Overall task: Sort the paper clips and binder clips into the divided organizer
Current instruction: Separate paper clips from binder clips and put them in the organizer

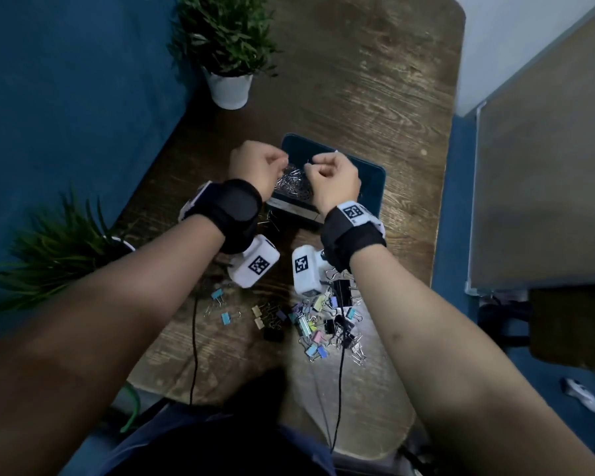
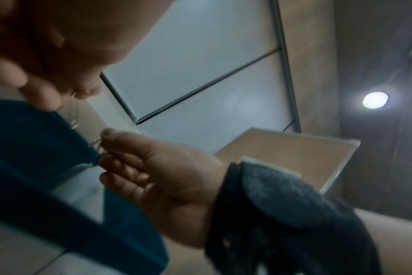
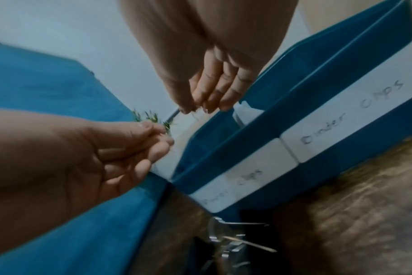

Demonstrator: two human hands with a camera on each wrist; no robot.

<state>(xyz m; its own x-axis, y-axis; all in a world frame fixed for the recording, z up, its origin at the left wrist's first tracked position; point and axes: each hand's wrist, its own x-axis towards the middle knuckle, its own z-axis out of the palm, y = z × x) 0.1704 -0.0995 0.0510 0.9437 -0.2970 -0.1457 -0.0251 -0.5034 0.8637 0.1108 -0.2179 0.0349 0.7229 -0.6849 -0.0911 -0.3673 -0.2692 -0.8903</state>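
Observation:
The blue divided organizer [image 1: 375,175] sits mid-table; its left compartment holds a heap of silver paper clips [image 1: 292,187]. Both hands hover over that heap. My left hand [image 1: 284,159] pinches thin clip wire [image 2: 73,94] at its fingertips. Close beside it, my right hand [image 1: 310,163] pinches a paper clip [image 2: 95,144] between thumb and forefinger. Whether the two hands hold one linked piece or separate clips cannot be told. Coloured and black binder clips [image 1: 323,324] lie scattered on the table near me. White labels [image 3: 353,119] on the organizer's front read "Binder clips" and, blurred, a clip label [image 3: 242,176].
A few loose paper clips [image 3: 228,240] lie on the wood in front of the organizer. A potted plant [image 1: 229,56] stands at the far left, another plant [image 1: 55,249] at the near left edge. Blue wall on the left, a board [image 1: 543,187] beyond the table's right edge. Thin cables [image 1: 194,338] hang from both wrists.

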